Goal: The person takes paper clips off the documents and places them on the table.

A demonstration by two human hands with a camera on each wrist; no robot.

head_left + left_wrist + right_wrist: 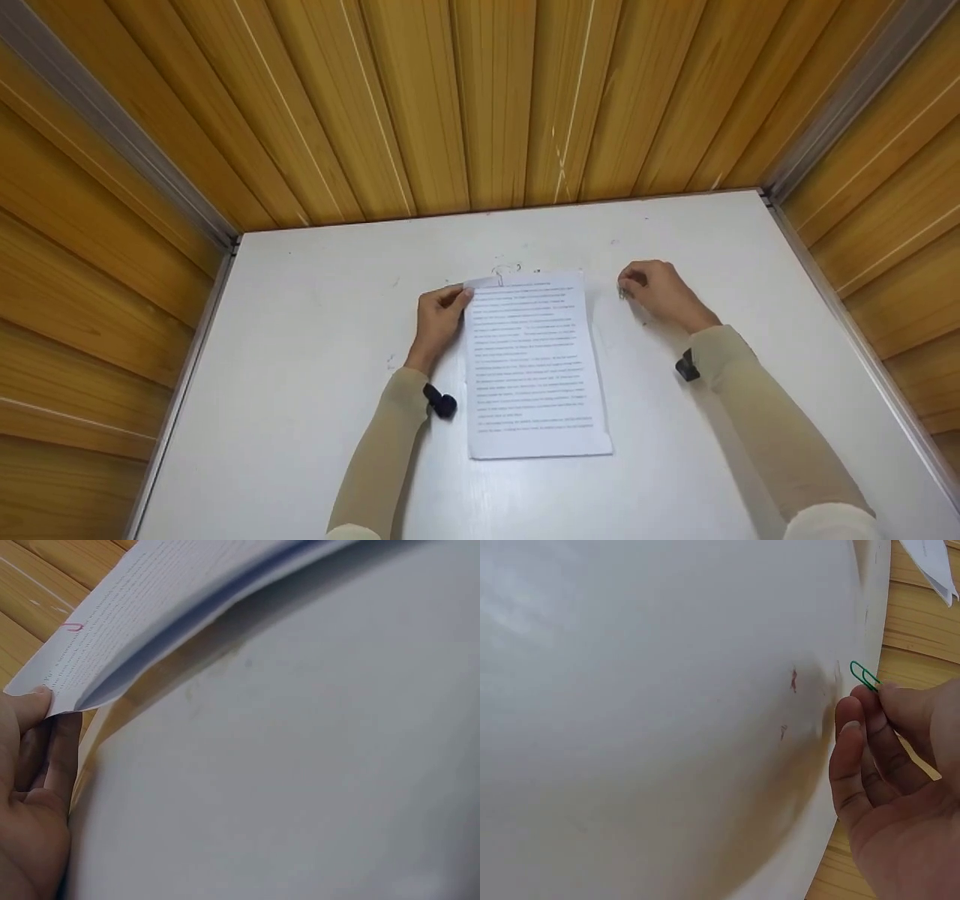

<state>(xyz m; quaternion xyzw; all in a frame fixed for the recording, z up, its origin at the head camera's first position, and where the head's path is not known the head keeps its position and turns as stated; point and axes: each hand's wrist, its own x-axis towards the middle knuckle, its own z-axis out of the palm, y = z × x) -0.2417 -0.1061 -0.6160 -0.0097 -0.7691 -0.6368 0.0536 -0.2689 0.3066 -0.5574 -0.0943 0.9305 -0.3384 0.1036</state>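
My left hand [439,321] pinches the top left corner of a stack of printed paper [529,360], thumb on top and fingers beneath. In the left wrist view the sheets bow up from the table and part a little along the edge. A pink paper clip [73,627] sits on the top edge of the stack. To the right of the paper, my right hand [664,292] pinches a green paper clip [864,675] between thumb and index finger, its looped end sticking out past the fingertips. The other fingers of that hand are curled.
A white table [315,315] with small dark marks lies under the paper. Yellow wood-look panels [487,112] rise behind it and on both sides, with metal posts at the corners. Dark wrist cameras [442,405] are strapped to both sleeves.
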